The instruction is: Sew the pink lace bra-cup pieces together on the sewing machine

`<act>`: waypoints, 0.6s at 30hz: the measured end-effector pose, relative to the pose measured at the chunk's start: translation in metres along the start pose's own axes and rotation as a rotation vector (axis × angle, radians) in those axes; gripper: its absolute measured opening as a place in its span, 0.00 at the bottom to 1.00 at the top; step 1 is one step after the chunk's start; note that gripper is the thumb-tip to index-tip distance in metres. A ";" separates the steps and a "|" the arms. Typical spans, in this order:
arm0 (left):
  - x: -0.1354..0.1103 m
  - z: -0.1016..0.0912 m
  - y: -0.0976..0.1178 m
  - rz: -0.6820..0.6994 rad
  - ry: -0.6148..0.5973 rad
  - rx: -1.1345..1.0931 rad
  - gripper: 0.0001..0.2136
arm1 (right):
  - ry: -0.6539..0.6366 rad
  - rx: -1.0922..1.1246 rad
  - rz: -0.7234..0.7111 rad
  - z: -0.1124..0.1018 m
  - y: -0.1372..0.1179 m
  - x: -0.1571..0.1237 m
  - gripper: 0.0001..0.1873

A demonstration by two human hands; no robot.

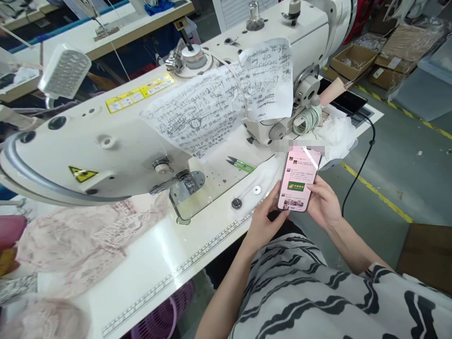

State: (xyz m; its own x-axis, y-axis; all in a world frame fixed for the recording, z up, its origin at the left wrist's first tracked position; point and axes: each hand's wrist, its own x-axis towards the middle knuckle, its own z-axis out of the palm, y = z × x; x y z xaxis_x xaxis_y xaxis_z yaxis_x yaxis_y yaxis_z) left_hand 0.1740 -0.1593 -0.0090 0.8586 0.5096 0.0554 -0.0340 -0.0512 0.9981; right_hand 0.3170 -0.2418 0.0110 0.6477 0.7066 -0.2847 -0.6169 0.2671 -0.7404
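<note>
The phone (300,181) is up between both hands with its pink screen lit, so getting it in hand and awake looks done; how much of the page of small text and pictures is left to read cannot be told. The left hand (264,219) grasps its left edge, thumb at the lower corner, and the right hand (323,200) grips its right edge. The phone is over the near right side of the surface (155,256), well apart from the pink lace fabric (92,230) at left, which neither hand touches; whether any sewing on that is finished does not show. A white sewing machine (106,141) spans the surface, handwritten papers (205,108) strapped to its arm. Green snips (242,165) lie in front of it, with a metal bobbin (236,203) nearer and a ruler strip (212,240) along the near edge. A coil of pale cord (307,120) sits beyond the phone. Below stands a purple basket (173,310). Far right, cardboard boxes (353,61) and a translucent bin (423,89) stand on a green floor (374,179) with yellow lines; another workbench (141,28) is far left.
</note>
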 end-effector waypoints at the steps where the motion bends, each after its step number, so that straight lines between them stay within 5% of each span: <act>1: 0.000 0.000 0.000 -0.003 0.001 0.000 0.33 | 0.000 -0.003 0.001 0.000 0.000 0.000 0.16; 18: -0.001 -0.002 0.002 -0.036 -0.019 0.020 0.34 | 0.011 -0.008 0.014 0.001 -0.001 0.000 0.15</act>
State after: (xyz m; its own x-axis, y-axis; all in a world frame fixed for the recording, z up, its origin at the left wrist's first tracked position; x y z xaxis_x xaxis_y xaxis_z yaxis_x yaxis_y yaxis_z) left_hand 0.1724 -0.1585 -0.0071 0.8687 0.4950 0.0184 0.0076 -0.0504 0.9987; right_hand 0.3172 -0.2412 0.0126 0.6438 0.7031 -0.3019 -0.6226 0.2519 -0.7409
